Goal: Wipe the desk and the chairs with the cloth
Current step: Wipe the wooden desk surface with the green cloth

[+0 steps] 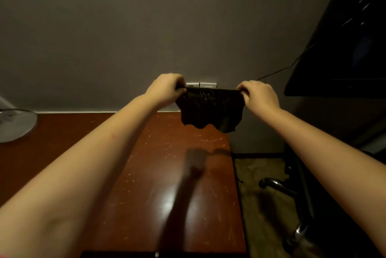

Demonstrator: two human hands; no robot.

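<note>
At far left I see a round white base (14, 126) on the scratched reddish worktop (146, 174). My left grip (165, 88) pinches the dark cloth (211, 109) by its upper left corner and my right grip (259, 95) pinches the upper right corner. The cloth hangs stretched between them, above the worktop's far edge, before a white wall socket (201, 85). Further right, a chair (288, 190) shows metal legs on the floor (257, 170).

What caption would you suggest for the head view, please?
The left hand and right hand hold a dark cloth spread above the wooden desk.
</note>
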